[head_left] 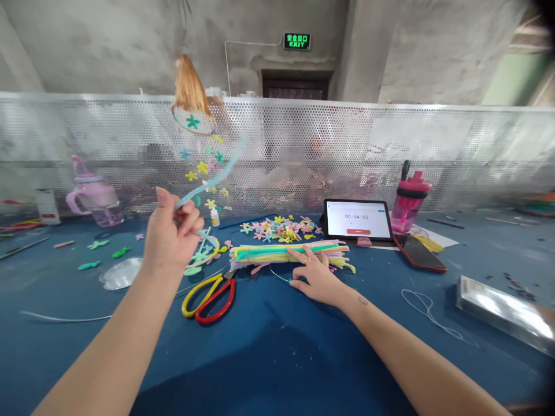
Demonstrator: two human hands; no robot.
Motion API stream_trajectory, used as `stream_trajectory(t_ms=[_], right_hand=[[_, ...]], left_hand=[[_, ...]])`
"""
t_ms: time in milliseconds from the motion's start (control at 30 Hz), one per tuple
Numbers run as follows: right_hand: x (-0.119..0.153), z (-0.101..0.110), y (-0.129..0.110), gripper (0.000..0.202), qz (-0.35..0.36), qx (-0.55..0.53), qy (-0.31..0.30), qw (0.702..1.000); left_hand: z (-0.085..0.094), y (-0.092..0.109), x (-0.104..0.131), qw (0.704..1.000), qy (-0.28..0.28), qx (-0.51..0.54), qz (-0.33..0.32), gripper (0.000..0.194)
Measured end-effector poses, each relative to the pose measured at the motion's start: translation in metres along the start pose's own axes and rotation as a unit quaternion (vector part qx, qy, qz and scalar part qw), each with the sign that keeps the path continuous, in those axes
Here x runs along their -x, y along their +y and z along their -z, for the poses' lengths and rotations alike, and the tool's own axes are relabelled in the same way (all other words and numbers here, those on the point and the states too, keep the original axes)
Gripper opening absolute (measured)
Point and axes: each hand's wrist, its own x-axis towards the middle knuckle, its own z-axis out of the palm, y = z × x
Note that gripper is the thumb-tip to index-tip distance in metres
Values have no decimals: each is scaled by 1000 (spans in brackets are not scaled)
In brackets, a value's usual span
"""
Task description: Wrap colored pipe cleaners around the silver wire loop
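Observation:
Raised above the table, my left hand point(173, 228) is closed on a light blue pipe cleaner point(217, 180), whose long end sweeps up to the right, blurred at the tip. My right hand point(314, 271) rests on a bundle of coloured pipe cleaners point(260, 252), fingers spread across its top. Scissors point(210, 300) with one yellow and one red handle lie just left of the bundle. Behind it is a pile of small pastel flowers point(286, 228) made of bent pipe cleaners. A ring with pale green pieces point(202, 254) is partly hidden by my left hand.
A tablet point(358, 219) showing a timer stands behind the bundle, with a phone point(420, 252) and a pink bottle point(410, 202) beside it. A lilac jug point(97, 199) is far left. A flower mobile point(202, 167) hangs before the perforated metal screen point(277, 133). A metallic box point(503, 312) lies right.

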Motion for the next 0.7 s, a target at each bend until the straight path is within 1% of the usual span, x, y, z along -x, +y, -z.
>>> stream_trajectory(t_ms=[67, 133, 200, 267, 367, 433, 467, 500, 600, 633, 700], right_hand=[[1, 3, -4, 20, 12, 0, 45, 999], [3, 8, -9, 19, 30, -19, 102, 994], [5, 15, -13, 18, 31, -65, 139, 988], [7, 23, -15, 19, 10, -107, 152, 983], [10, 33, -13, 24, -28, -137, 172, 975], [12, 38, -11, 26, -50, -188, 195, 961], [13, 40, -10, 26, -60, -242, 206, 946], [13, 42, -9, 25, -67, -311, 212, 924], [16, 48, -12, 23, -76, -515, 184, 834], [16, 49, -14, 21, -70, -555, 171, 811], [18, 51, -17, 19, -49, -611, 156, 774]], left_hand=[[0, 3, 5, 998, -26, -58, -16, 38], [-3, -3, 14, 989, -61, -131, -5, 33], [-9, -12, 25, 974, -105, -196, 43, 26], [-18, -19, 36, 949, -158, -256, 100, 19], [-33, -26, 52, 910, -241, -290, 173, 23], [-42, -29, 61, 892, -277, -296, 202, 27], [-45, -30, 65, 886, -284, -304, 204, 27], [-47, -32, 69, 885, -284, -315, 194, 26], [-50, -39, 77, 893, -259, -344, 130, 24], [-49, -42, 79, 896, -251, -349, 111, 22], [-48, -47, 81, 898, -242, -357, 90, 19]])
